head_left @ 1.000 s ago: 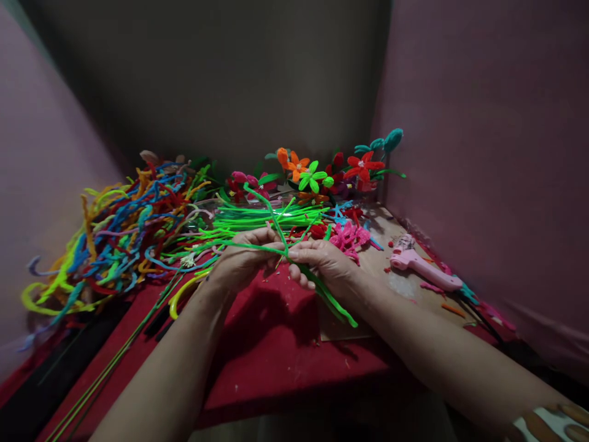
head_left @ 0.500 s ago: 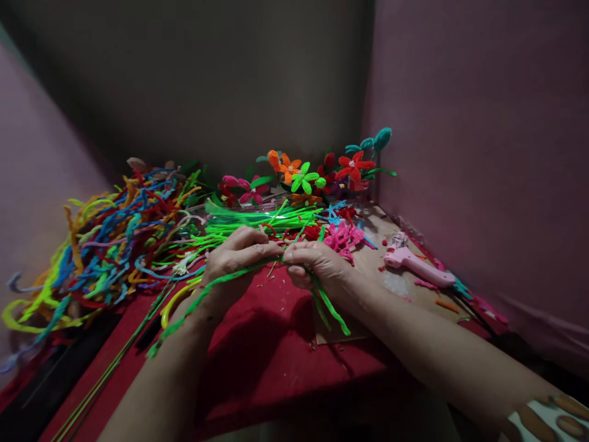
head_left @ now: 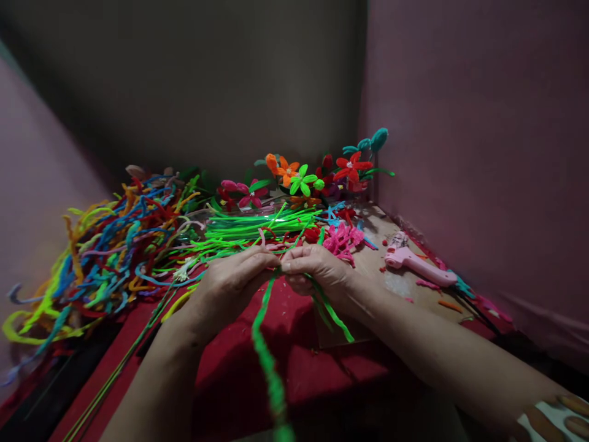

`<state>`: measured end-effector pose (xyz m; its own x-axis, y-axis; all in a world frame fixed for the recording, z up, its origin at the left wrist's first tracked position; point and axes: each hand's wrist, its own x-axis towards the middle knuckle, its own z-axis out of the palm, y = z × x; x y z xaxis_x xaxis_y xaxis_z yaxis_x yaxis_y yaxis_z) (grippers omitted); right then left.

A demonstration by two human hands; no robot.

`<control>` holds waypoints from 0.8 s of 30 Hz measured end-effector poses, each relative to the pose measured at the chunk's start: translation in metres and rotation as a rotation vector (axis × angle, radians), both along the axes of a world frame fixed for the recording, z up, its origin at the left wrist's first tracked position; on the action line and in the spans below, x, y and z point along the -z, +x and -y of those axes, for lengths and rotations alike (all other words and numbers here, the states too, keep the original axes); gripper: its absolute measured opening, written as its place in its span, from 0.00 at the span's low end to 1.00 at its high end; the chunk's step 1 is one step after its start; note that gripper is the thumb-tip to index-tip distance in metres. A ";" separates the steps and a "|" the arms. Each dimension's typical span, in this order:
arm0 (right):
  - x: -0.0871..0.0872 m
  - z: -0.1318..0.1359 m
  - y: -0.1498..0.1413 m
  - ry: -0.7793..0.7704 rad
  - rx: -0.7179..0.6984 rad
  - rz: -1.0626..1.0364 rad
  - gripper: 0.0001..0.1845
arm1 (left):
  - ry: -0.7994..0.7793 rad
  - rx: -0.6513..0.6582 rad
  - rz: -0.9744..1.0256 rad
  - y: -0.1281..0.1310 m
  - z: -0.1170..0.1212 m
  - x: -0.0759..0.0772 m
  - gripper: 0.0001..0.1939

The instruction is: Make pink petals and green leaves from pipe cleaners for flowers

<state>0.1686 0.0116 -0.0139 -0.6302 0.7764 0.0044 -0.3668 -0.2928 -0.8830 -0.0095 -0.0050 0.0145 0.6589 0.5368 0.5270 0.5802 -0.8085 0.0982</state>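
My left hand point(head_left: 237, 283) and my right hand point(head_left: 317, 267) meet fingertip to fingertip above the red cloth, both closed in a pinch on green pipe cleaners. One green pipe cleaner point(head_left: 263, 353) hangs from between the fingers toward me, its near end blurred. Other green pipe cleaner ends point(head_left: 338, 322) stick out below my right hand, toward the lower right. The spot where the strands join is hidden by my fingers. Just beyond my hands lies a bundle of bright green pipe cleaners point(head_left: 248, 224).
A tangled heap of coloured pipe cleaners point(head_left: 119, 245) fills the left. Pipe-cleaner flowers point(head_left: 301, 180) stand along the back. Pink pieces point(head_left: 343, 240) and a pink glue gun point(head_left: 421, 265) lie on the board at right. Thin green stems point(head_left: 124, 359) extend at front left.
The loose green pipe cleaner swung from pointing up, across my left wrist, to hanging down toward me. My left hand turned over it; my right hand keeps its pinch.
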 end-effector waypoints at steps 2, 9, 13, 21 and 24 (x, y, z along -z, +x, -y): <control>-0.001 0.002 0.000 0.030 0.026 0.004 0.08 | 0.029 -0.018 -0.050 0.001 0.004 -0.002 0.08; -0.007 0.009 -0.001 0.317 0.181 0.115 0.10 | 0.318 -0.064 -0.184 0.009 0.024 -0.016 0.08; -0.011 0.018 0.003 0.918 0.453 0.376 0.07 | -0.066 -0.193 0.072 0.019 0.029 -0.028 0.10; -0.004 0.027 0.005 1.884 0.781 0.698 0.12 | -1.463 -0.370 0.783 0.021 0.021 -0.041 0.16; -0.003 0.025 0.003 1.706 0.760 0.711 0.12 | -1.499 -0.407 0.815 0.020 0.019 -0.044 0.15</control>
<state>0.1713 -0.0138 -0.0106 -0.4565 0.3038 0.8363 0.4903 0.8702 -0.0484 0.0102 -0.0239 0.0583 0.2134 0.8746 -0.4353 0.1319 0.4157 0.8999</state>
